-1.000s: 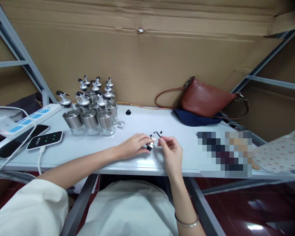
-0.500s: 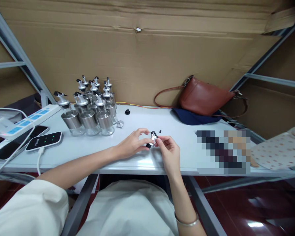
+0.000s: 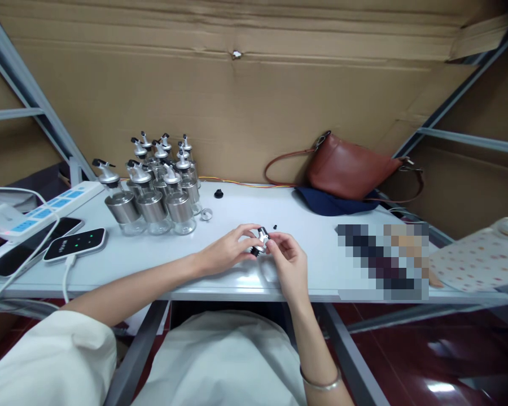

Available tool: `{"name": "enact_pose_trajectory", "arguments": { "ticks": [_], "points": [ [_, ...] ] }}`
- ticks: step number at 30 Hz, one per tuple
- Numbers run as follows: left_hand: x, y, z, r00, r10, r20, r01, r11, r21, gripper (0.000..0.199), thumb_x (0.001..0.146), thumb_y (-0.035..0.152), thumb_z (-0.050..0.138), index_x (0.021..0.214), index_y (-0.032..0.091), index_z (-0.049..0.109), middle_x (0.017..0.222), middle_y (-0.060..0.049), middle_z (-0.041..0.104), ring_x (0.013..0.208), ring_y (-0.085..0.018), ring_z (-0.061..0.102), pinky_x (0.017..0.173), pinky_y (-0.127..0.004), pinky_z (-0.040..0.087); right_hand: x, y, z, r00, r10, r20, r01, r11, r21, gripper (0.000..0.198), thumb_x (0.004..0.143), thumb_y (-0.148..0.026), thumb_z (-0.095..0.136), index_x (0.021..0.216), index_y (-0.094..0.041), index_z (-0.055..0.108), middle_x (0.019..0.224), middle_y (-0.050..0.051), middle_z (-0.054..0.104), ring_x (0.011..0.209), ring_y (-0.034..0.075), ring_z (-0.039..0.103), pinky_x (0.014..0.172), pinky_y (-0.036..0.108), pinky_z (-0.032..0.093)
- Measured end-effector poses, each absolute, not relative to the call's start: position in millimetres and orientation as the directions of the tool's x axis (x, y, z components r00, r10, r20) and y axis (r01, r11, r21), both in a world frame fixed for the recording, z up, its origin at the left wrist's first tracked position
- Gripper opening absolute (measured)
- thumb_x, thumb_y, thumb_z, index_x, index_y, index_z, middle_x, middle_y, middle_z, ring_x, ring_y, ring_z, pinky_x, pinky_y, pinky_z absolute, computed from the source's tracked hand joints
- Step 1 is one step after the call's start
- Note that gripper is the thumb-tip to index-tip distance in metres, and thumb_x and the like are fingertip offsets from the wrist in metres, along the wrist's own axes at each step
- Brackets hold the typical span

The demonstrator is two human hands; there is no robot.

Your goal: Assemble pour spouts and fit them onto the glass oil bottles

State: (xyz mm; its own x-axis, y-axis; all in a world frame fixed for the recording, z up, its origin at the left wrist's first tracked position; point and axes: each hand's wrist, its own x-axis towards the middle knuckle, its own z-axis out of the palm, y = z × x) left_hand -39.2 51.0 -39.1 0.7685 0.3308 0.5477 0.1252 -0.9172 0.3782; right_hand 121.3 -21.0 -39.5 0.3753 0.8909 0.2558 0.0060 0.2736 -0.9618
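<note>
Near front edge of table (image 3: 322, 248), midway along: silver-and-black pourer head (image 3: 261, 242), left hand (image 3: 224, 251) gripping it between thumb and curled fingers, right hand (image 3: 292, 266) pinching its right side, fingertips nearly closed. Small black piece (image 3: 275, 226) just beyond. Bottles (image 3: 153, 207) clustered toward left back corner; black stopper (image 3: 218, 194) near back edge.

Loose off-white top (image 3: 220, 358), wide sleeve (image 3: 55, 358), thin silvery bangle (image 3: 322, 387) on right forearm (image 3: 312, 338).

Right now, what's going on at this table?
The person's left hand holds a small silver-and-black spout over the table; the right hand is up against it, whether gripping is unclear. Glass bottles with similar spouts stand to the left, and a tiny black piece lies just beyond the hands.
</note>
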Motion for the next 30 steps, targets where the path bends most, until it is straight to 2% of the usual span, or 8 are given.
{"name": "enact_pose_trajectory", "arguments": {
  "ticks": [3,6,10,14,21,25,28,30],
  "points": [
    [-40.0,51.3,-40.0,0.755,0.350,0.555,0.138,-0.912,0.387,0.026,0.091,0.024,0.048,0.116,0.019,0.051,0.133,-0.016,0.039,0.111,-0.022,0.054,0.094,-0.043,0.050,120.1,-20.3,-40.7,0.310,0.903,0.299,0.026,0.306,-0.952,0.031,0.072,-0.036,0.068,0.099,-0.021,0.065,0.086,0.004,0.064,0.080,0.018,0.061,0.077,0.034,0.050],
    [-41.4,51.3,-41.5,0.743,0.370,0.558,0.153,-0.905,0.396,0.026,0.092,0.025,0.045,0.117,0.020,0.049,0.133,-0.015,0.038,0.111,-0.021,0.053,0.094,-0.043,0.050,119.3,-18.9,-43.5,0.259,0.901,0.349,0.045,0.349,-0.936,0.041,0.066,-0.031,0.074,0.105,-0.022,0.066,0.085,0.002,0.061,0.076,0.016,0.057,0.078,0.034,0.050],
    [-42.5,50.8,-44.8,0.738,0.342,0.581,0.141,-0.921,0.363,0.024,0.093,0.027,0.042,0.115,0.019,0.049,0.131,-0.015,0.038,0.109,-0.021,0.053,0.091,-0.041,0.051,119.2,-18.2,-45.5,0.283,0.903,0.323,0.005,0.336,-0.942,0.041,0.059,-0.025,0.077,0.099,-0.021,0.069,0.075,-0.001,0.058,0.067,0.013,0.054,0.074,0.033,0.049],
    [-42.9,50.2,-46.7,0.720,0.297,0.627,0.115,-0.942,0.315,0.022,0.093,0.027,0.043,0.112,0.018,0.048,0.129,-0.016,0.037,0.097,-0.017,0.056,0.084,-0.037,0.053,120.0,-19.0,-44.1,0.279,0.905,0.321,-0.019,0.339,-0.941,0.037,0.059,-0.023,0.078,0.094,-0.021,0.070,0.070,-0.003,0.058,0.065,0.013,0.052,0.074,0.033,0.048],
    [-44.0,50.2,-47.4,0.728,0.323,0.605,0.122,-0.929,0.349,0.026,0.093,0.033,0.044,0.113,0.019,0.047,0.127,-0.015,0.037,0.099,-0.019,0.056,0.085,-0.039,0.052,122.9,-19.3,-43.5,0.248,0.910,0.332,0.040,0.333,-0.942,0.030,0.062,-0.025,0.077,0.091,-0.020,0.071,0.069,-0.002,0.058,0.066,0.013,0.053,0.071,0.031,0.047],
    [-41.8,49.3,-45.4,0.712,0.326,0.622,0.106,-0.926,0.364,0.026,0.092,0.033,0.045,0.114,0.020,0.047,0.126,-0.014,0.037,0.098,-0.018,0.056,0.086,-0.038,0.052,120.5,-19.9,-44.7,0.261,0.902,0.344,0.054,0.342,-0.938,0.030,0.064,-0.027,0.076,0.093,-0.020,0.069,0.074,-0.001,0.061,0.071,0.015,0.057,0.075,0.032,0.050],
    [-39.3,48.4,-42.8,0.668,0.392,0.632,0.120,-0.896,0.429,0.030,0.090,0.037,0.048,0.115,0.021,0.049,0.127,-0.012,0.036,0.097,-0.018,0.055,0.091,-0.040,0.049,118.5,-20.1,-44.4,0.255,0.903,0.345,0.065,0.340,-0.938,0.037,0.072,-0.031,0.070,0.107,-0.022,0.064,0.088,0.004,0.066,0.084,0.018,0.063,0.081,0.034,0.051],
    [-38.2,48.5,-41.8,0.626,0.470,0.623,0.157,-0.858,0.489,0.031,0.089,0.040,0.050,0.114,0.022,0.052,0.126,-0.011,0.035,0.098,-0.018,0.054,0.093,-0.040,0.047,118.3,-19.9,-43.8,0.247,0.907,0.340,0.057,0.337,-0.940,0.035,0.077,-0.034,0.065,0.110,-0.023,0.063,0.092,0.005,0.068,0.086,0.019,0.065,0.080,0.033,0.053]
  ]
}}
